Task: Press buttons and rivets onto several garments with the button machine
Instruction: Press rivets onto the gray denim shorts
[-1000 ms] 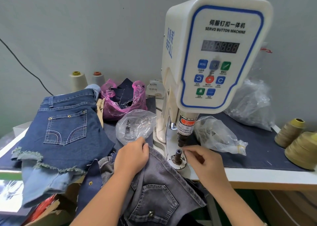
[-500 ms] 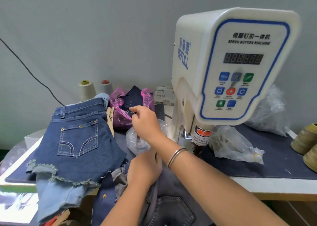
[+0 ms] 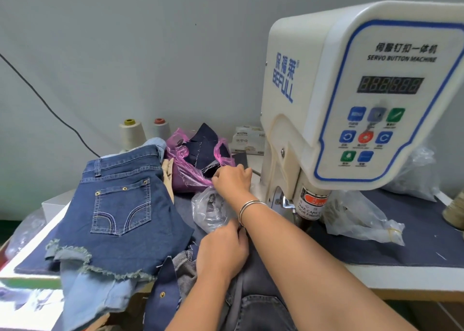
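Observation:
The white servo button machine [image 3: 326, 104] stands on the right of the table, its press head [image 3: 310, 205] partly behind my right forearm. My left hand [image 3: 221, 252] grips a grey denim garment [image 3: 256, 305] at the table's front edge. My right hand [image 3: 231, 180] reaches across to the left, fingers curled down at the top of a small clear bag of metal fasteners [image 3: 208, 212]. What its fingertips hold is hidden. A silver bangle sits on that wrist.
Dark blue denim shorts [image 3: 120, 205] lie on a pile at the left. A pink bag of dark fabric pieces [image 3: 185, 175] and two thread cones [image 3: 131, 134] stand behind. Another clear bag [image 3: 356, 220] lies right of the press head, on the table [image 3: 401, 278].
My right hand left the die under the press head and crossed over my left arm to the clear bag. The left hand kept its grip on the grey garment. The camera moved closer.

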